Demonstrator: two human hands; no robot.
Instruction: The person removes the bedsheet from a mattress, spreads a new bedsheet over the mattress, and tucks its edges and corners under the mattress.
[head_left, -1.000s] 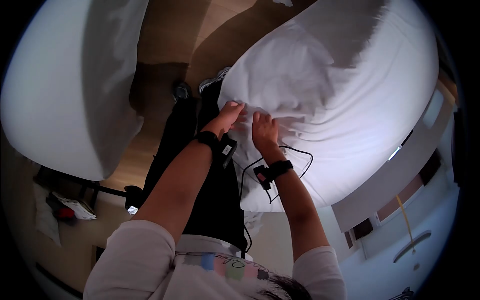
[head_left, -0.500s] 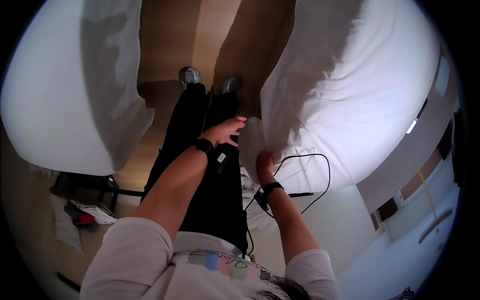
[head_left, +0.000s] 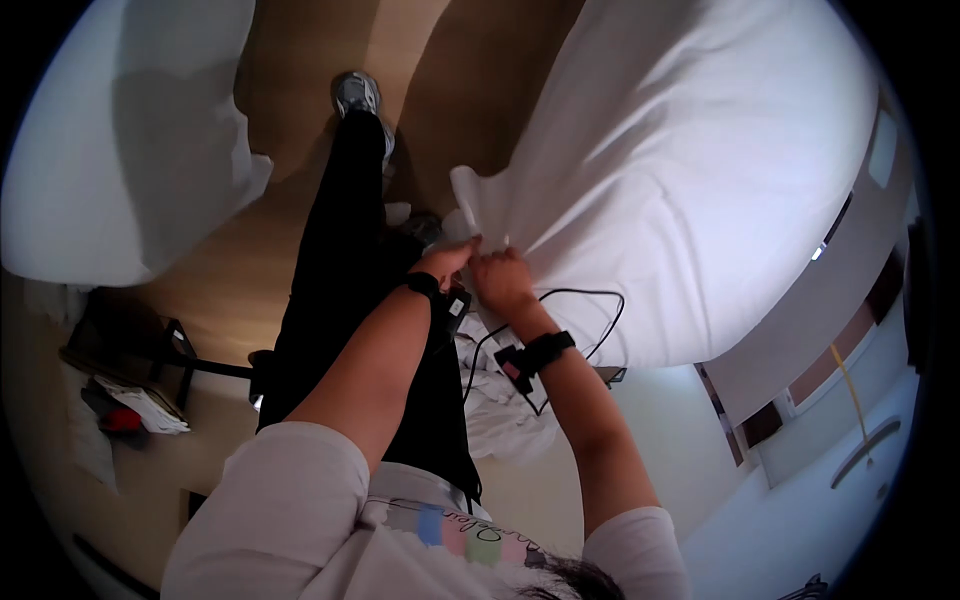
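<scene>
A white sheet (head_left: 660, 230) covers the bed on the right, with folds running out from the corner nearest me. At that corner my left hand (head_left: 450, 262) is closed on the sheet's edge, its fingertips pressed together. Right beside it my right hand (head_left: 503, 280) has its fingers curled round the same cloth. The two hands nearly touch. Each wrist has a black band with a small black device, and a black cable (head_left: 622, 300) loops by my right wrist over the sheet.
Another white-covered bed (head_left: 80, 150) stands at the left. Wooden floor (head_left: 300, 130) lies between the beds. Crumpled white cloth (head_left: 510, 415) is below my hands. A dark rack with papers (head_left: 145, 405) is at lower left.
My hands were apart half a second ago and have come together at the sheet's corner. My left hand has closed from open. The sheet has been pulled toward me, and one leg has shifted.
</scene>
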